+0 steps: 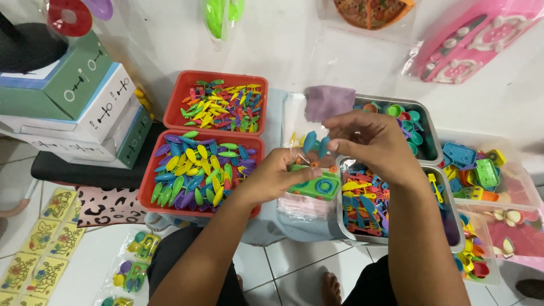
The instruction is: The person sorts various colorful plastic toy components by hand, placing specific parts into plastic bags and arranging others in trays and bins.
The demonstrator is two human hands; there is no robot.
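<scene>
Trays (170,107) left of bins (430,136)

Both forearms forward, left hand (276,175) curled closed, right hand (371,141) above it, fingertips pinched

Looks like a home setup for packing cheap toys, done on a white tiled floor (294,258). Red trays (170,122) and metal tins (396,241) full of sorted plastic bits, stacked boxes (90,107), bagged toy sets (133,269) (bare feet too, so definitely not a factory).
</scene>
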